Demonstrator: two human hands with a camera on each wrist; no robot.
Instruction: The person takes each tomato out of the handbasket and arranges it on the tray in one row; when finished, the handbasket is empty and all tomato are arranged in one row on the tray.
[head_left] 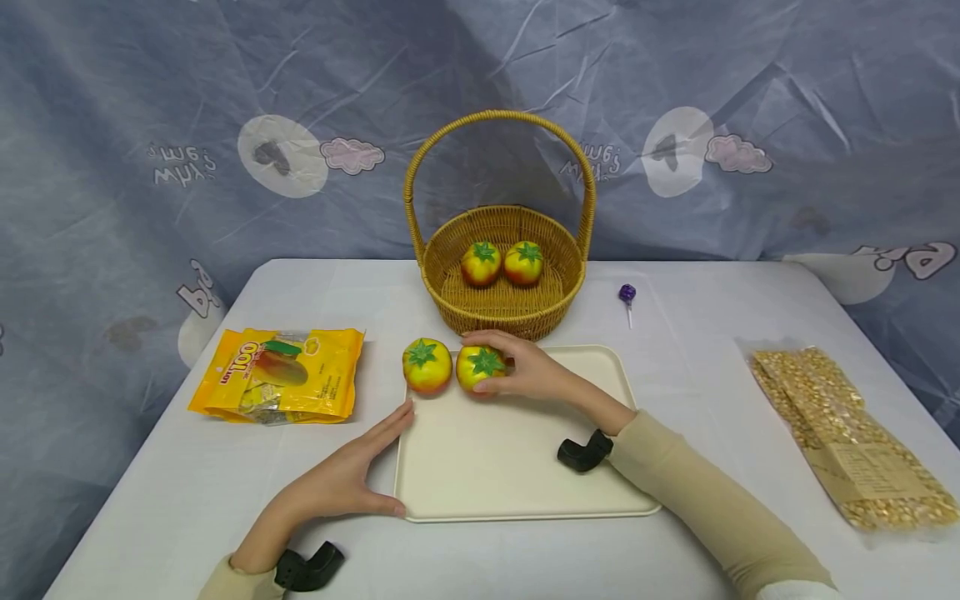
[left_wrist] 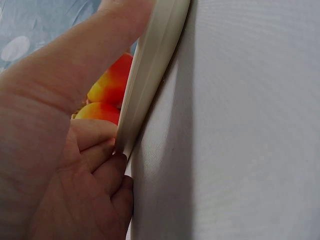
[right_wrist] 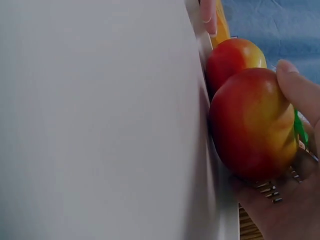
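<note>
My right hand (head_left: 531,367) curls its thumb and fingers round a yellow-and-red fruit with a green leafy top (head_left: 477,367), at the far edge of the cream tray (head_left: 517,467). In the right wrist view the held fruit (right_wrist: 252,125) shows its red side against the tray rim. A second such fruit (head_left: 427,366) sits just left of it, at the tray's far left corner. My left hand (head_left: 341,479) touches the tray's left edge, its fingers stretched along the rim and its thumb at the near corner. Two similar fruits (head_left: 481,264) lie inside the wicker basket (head_left: 500,323).
The basket stands behind the tray, its tall handle (head_left: 498,115) upright. A yellow candy bag (head_left: 285,375) lies at left. To the right are a purple lollipop (head_left: 627,293) and a clear bag of corn kernels (head_left: 847,442). A patterned grey-blue cloth (head_left: 480,50) hangs behind the table.
</note>
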